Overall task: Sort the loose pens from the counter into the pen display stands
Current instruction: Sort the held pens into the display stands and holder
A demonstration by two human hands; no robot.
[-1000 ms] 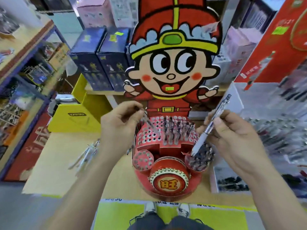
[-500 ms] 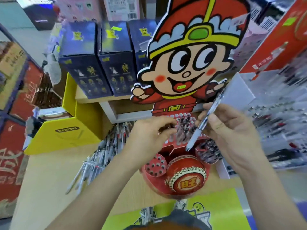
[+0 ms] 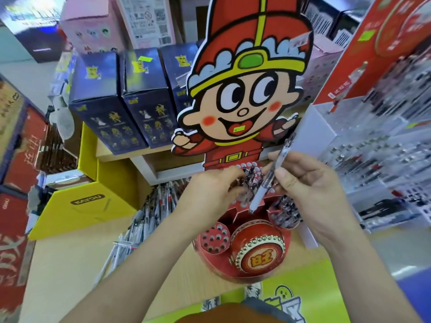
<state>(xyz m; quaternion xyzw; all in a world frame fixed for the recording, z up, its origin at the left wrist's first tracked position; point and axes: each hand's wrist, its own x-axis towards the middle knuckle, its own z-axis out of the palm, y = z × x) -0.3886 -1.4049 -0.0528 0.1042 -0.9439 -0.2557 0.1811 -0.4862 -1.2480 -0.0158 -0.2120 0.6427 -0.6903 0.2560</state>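
Note:
A red pen display stand with a cartoon figure backboard stands on the wooden counter. Its hole rows hold several pens at the upper middle and in the right round cup. My right hand pinches a white and clear pen, tilted with its tip down over the stand. My left hand is over the stand's hole rows with fingers curled; what they hold is hidden. A pile of loose pens lies on the counter left of the stand.
A yellow box sits at the left of the counter. Dark blue boxes stand on a shelf behind. A clear pen rack and a red display fill the right side. A yellow mat lies at the counter's front.
The view swung left and closer, bringing the loose pens into sight. My left hand moved right along the hole rows. My right hand kept the pen and raised its tip off the right cup.

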